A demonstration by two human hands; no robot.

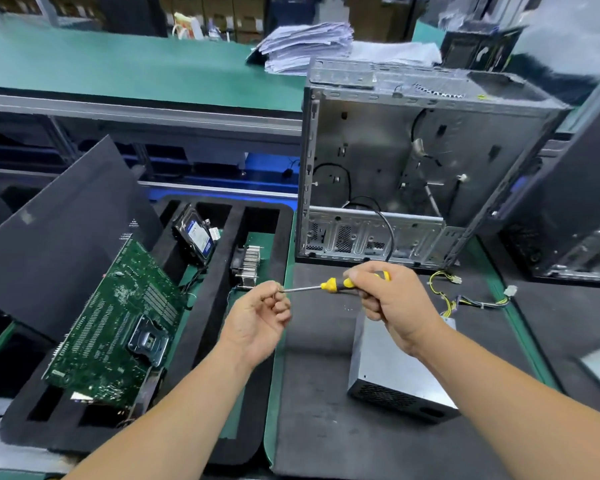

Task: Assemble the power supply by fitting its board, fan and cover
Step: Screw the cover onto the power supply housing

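The grey metal power supply (pixel 392 372) lies on the dark mat below my right wrist, vent grille facing me, its yellow and black cable bundle (pixel 471 299) trailing to the right. My right hand (pixel 392 296) grips the yellow and black handle of a screwdriver (pixel 329 285), shaft pointing left. My left hand (pixel 260 323) pinches its fingertips at the tip of the shaft; whether a screw sits there is too small to tell.
An open metal computer case (pixel 413 168) stands behind the mat. On the left a black foam tray (pixel 208 323) holds a green motherboard (pixel 118 327), a hard drive (pixel 196 235) and a heatsink (pixel 248 263). A dark panel (pixel 59 230) leans over the tray.
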